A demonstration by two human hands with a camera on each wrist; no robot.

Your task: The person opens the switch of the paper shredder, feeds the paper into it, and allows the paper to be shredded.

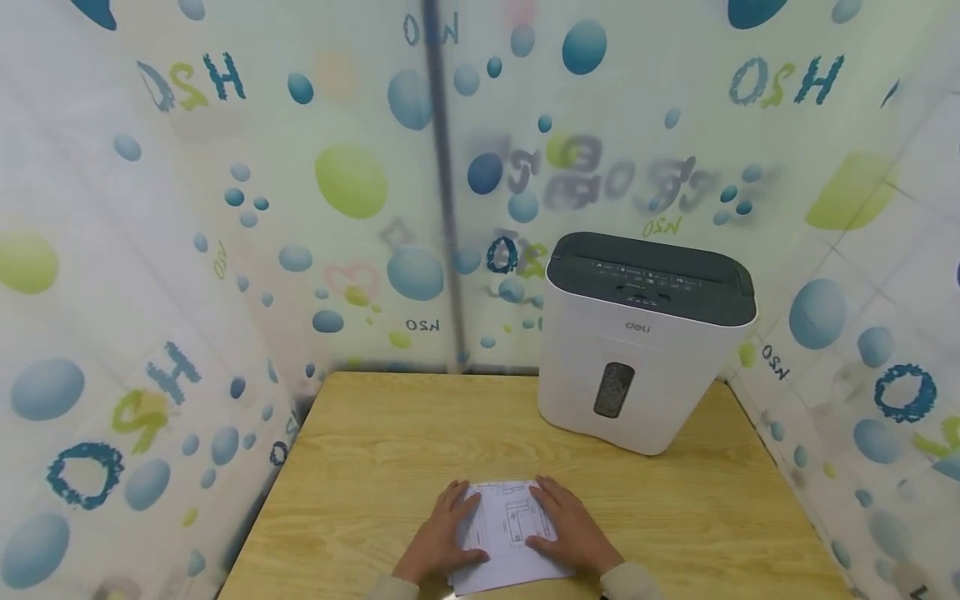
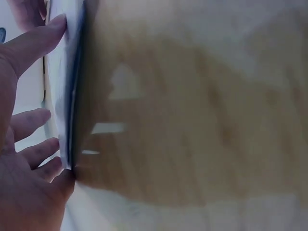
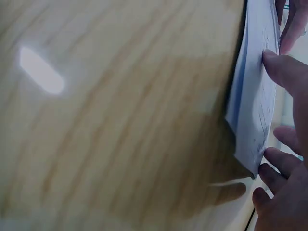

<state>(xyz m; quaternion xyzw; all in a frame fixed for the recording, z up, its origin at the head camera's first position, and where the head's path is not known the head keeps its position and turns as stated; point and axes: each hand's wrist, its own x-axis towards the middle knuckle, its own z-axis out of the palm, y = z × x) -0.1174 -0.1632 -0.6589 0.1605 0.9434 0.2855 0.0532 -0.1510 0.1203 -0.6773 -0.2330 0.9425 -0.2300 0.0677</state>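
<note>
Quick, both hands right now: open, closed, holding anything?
Left hand: open, fingers and thumb touching the left side of the printed paper.
Right hand: open, touching the paper's right side.

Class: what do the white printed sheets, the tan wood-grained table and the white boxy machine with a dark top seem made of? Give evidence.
White printed sheets: paper, apparently matt, with thin, parted edges.
Tan wood-grained table: wood or printed laminate; glossy, since it mirrors bright light.
White boxy machine: probably smooth moulded plastic, given its rounded corners.
</note>
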